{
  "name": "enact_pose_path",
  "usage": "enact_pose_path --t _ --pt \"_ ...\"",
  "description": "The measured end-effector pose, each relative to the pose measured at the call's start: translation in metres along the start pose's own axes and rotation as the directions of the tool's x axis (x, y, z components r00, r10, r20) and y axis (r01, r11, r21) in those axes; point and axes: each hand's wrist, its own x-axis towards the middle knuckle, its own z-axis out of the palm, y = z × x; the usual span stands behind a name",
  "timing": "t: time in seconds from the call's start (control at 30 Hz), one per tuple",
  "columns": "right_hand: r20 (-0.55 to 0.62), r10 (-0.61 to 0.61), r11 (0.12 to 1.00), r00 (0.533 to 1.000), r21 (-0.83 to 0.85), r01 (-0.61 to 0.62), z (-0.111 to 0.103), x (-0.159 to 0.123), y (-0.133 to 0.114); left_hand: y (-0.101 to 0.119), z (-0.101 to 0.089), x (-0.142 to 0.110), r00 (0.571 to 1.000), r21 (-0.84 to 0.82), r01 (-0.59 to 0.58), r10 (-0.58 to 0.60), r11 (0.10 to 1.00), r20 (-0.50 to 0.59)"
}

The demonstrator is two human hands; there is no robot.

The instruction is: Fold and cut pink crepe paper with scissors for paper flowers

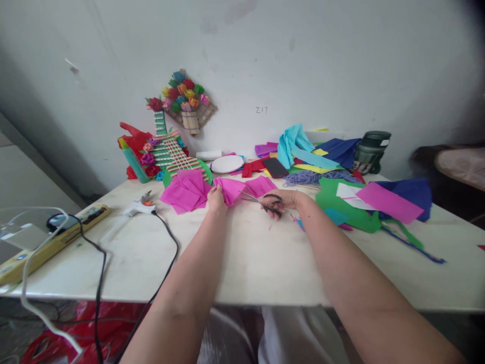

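Observation:
Pinched in my left hand [217, 198] is a piece of magenta crepe paper [232, 190]. My right hand [287, 200] has its fingers through the black handles of a pair of scissors [253, 197], whose blades point left and meet the edge of that paper. Whether the blades are parted is too small to tell. A stack of magenta crepe paper pieces [186, 191] lies just left of my left hand. Behind the scissors, more magenta paper [264, 185] rests on the table. Small paper scraps lie near my right wrist.
A white glue gun [140, 207] with a black cord and a yellow power strip [56, 242] occupy the left side. Behind stand a stick-and-flower craft [178, 154] and a white disc [227, 164]. Coloured paper [348, 212], a phone [275, 167] and a dark bottle [372, 151] are to the right.

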Motion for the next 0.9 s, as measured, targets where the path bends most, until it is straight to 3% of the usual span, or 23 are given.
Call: enact_pose_path --t 0.3,0.6,0.9 --pt "-0.032 -0.085 0.995 0.996 0.052 0.086 0.01 0.017 -0.002 0.004 0.005 -0.007 0.999 -0.06 0.026 -0.029 0.998 -0.043" --pt "-0.037 -0.096 0.993 0.995 0.063 0.098 0.014 0.021 -0.003 0.017 0.015 -0.024 0.995 -0.078 0.087 -0.091 0.993 -0.046" --pt "-0.057 -0.133 0.986 0.989 0.097 0.138 0.012 0.025 0.002 0.01 0.012 -0.015 0.997 -0.085 0.069 -0.072 0.994 -0.039"
